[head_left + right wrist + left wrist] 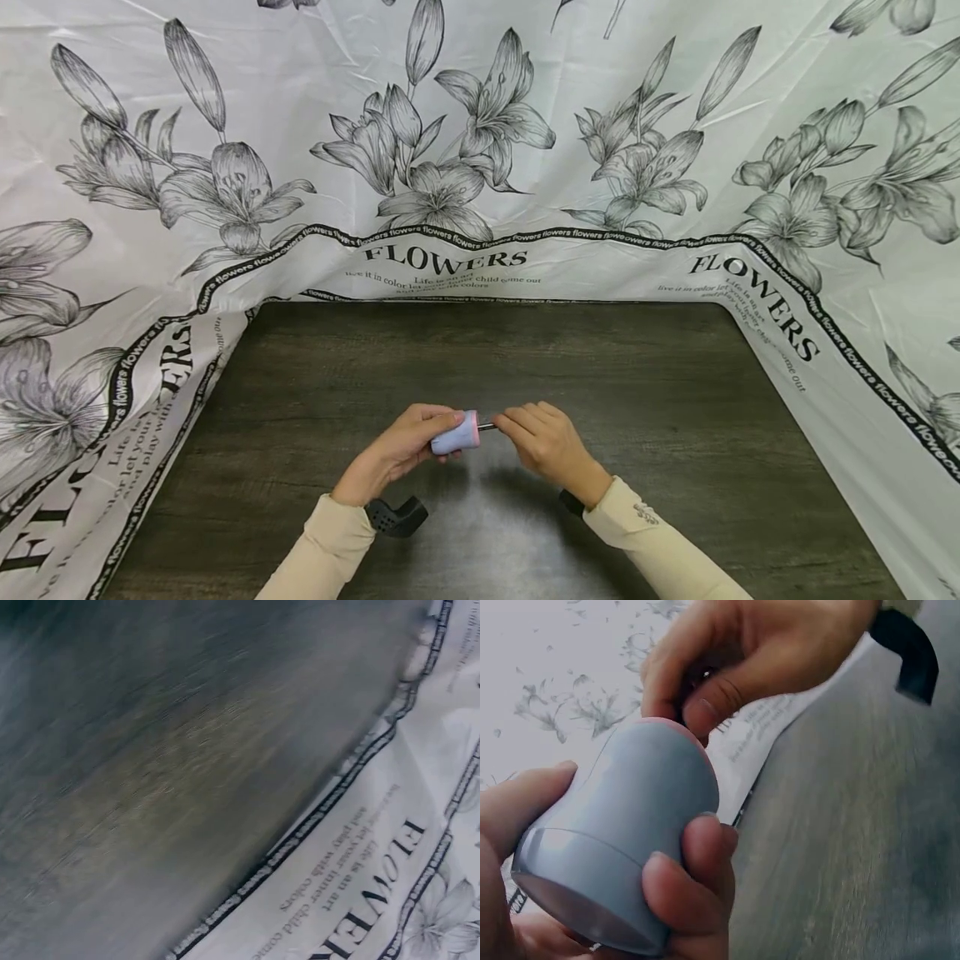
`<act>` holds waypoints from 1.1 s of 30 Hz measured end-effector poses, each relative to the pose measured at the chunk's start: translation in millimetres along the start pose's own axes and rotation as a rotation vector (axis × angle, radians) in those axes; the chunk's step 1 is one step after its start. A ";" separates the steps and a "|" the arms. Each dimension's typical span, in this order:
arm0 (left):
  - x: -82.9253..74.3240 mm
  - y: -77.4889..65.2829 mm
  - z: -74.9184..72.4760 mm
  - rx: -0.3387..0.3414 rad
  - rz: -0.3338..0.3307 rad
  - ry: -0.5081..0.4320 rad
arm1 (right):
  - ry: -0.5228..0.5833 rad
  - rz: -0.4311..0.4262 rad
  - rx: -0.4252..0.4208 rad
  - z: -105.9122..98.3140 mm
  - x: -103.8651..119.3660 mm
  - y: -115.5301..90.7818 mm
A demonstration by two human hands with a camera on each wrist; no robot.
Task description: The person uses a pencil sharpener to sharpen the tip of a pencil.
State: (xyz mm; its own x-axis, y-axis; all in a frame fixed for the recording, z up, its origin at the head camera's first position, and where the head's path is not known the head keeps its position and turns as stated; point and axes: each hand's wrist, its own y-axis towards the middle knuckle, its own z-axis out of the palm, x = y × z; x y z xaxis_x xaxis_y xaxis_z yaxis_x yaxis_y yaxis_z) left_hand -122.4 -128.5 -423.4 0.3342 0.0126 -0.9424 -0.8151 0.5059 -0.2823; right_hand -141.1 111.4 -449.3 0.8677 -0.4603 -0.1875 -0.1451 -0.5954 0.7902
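Observation:
My left hand [401, 442] grips a small light-blue cylinder [454, 436] with a pink rim, its thumb on one side and fingers round the other. In the left wrist view the cylinder [634, 802] is tilted, waisted in the middle, with a seam near its lower end. A thin, shiny rod [487, 426] sticks out from the pink-rimmed end. My right hand [543, 440] pinches the rod's outer part with thumb and curled fingers, which hide its far end. The right wrist view shows neither hand.
Both hands are above a dark wood-grain table [480, 350]. White cloth [615, 100] printed with lilies and lettering hangs along its back and sides. A black wrist strap part [397, 517] juts out below the left wrist.

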 end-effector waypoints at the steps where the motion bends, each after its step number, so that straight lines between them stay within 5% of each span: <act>1: -0.1 -0.8 0.4 -0.008 0.022 0.026 | 0.009 0.006 0.011 -0.4 0.9 1.2; 6: 1.7 -3.4 4.1 -0.082 0.196 0.274 | 0.124 0.156 0.152 -4.8 7.3 8.1; 9: 6.3 -3.4 9.5 -0.145 0.316 0.446 | 0.342 0.400 0.341 -10.9 8.7 13.0; 15: 23.4 -0.6 21.3 -0.232 0.607 0.834 | 0.987 0.999 0.706 -17.4 -4.6 19.3; 20: 31.1 0.9 23.7 -0.288 0.894 1.127 | 1.205 1.197 0.804 -15.2 -12.8 14.5; 23: 33.1 1.8 21.4 -0.313 0.959 1.210 | 1.133 1.125 0.776 -14.0 -9.4 8.5; 26: 33.8 1.0 19.0 -0.322 0.899 1.163 | 0.944 0.955 0.691 -13.1 -2.4 3.7; 33: 23.9 -4.5 16.0 -0.320 0.606 0.752 | 0.413 0.424 0.286 -9.7 7.1 -1.1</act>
State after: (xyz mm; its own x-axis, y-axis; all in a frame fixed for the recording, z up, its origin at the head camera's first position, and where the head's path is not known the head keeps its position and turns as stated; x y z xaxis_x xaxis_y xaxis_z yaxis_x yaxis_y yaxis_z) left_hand -103.2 -116.7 -441.8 -0.4709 -0.4112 -0.7805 -0.8739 0.3383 0.3491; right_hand -130.1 115.2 -445.8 0.8105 -0.4365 0.3906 -0.5857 -0.5963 0.5490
